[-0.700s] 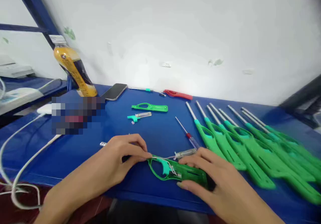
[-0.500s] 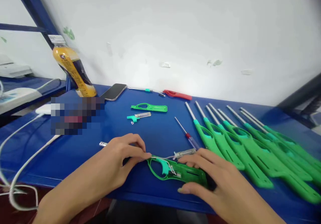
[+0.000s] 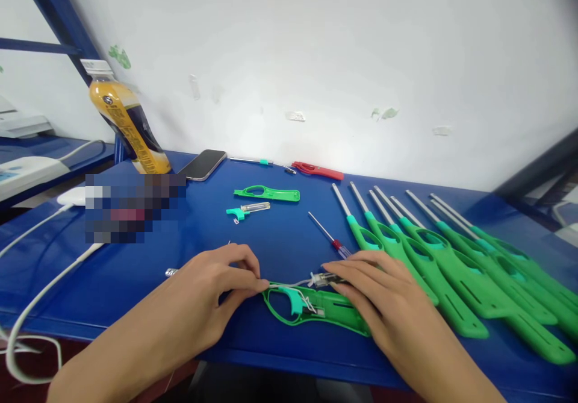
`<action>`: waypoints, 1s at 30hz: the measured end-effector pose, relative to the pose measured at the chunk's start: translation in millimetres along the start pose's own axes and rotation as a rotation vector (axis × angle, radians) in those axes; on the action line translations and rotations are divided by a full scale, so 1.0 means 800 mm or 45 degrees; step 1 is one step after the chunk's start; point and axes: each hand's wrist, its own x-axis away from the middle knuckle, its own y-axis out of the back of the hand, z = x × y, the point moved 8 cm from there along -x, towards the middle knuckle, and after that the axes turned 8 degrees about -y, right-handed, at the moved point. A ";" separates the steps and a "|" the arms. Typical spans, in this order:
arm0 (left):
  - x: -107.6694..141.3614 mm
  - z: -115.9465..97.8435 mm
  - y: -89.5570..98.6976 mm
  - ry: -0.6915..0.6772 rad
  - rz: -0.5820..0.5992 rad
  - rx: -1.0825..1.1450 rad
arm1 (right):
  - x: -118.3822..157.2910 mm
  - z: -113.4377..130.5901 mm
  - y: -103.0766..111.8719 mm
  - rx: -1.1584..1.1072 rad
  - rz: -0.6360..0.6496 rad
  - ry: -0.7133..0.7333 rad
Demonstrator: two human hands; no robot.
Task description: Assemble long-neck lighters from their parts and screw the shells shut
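Observation:
A green lighter casing half (image 3: pixel 336 311) lies with its inside up near the table's front edge. Inside it sit a teal trigger (image 3: pixel 294 300) and thin white wires. My left hand (image 3: pixel 221 285) pinches the casing's narrow front end; a metal tube's tip (image 3: pixel 171 272) pokes out beyond that hand, the rest hidden. Just above the casing, a clear fuel tank (image 3: pixel 320 279) with a thin hose is held under the fingers of my right hand (image 3: pixel 383 288). This hand also covers the casing's rear end. Behind it lies a screwdriver (image 3: pixel 333 240), its handle partly covered.
Several assembled green lighters (image 3: pixel 451 258) lie slanted on the right. Farther back are another green casing half (image 3: pixel 266 194), a trigger with tank (image 3: pixel 246 211), a red casing (image 3: pixel 317 170), a metal rod (image 3: pixel 248 161) and a phone (image 3: pixel 204 165). A bottle (image 3: pixel 129 123) and white cables (image 3: pixel 40 279) are left.
My right hand has shifted from the casing's rear up onto the fuel tank, its thumb leaving the casing's near edge. My left hand keeps its pinch. The view has shifted slightly.

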 end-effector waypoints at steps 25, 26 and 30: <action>0.004 -0.002 0.002 -0.003 0.002 -0.051 | 0.007 0.003 0.021 -0.106 0.166 0.072; 0.004 -0.002 0.002 -0.001 -0.003 -0.050 | 0.007 0.005 0.021 -0.104 0.173 0.087; 0.002 -0.003 0.002 -0.003 -0.015 -0.051 | 0.005 0.005 0.016 -0.104 0.171 0.050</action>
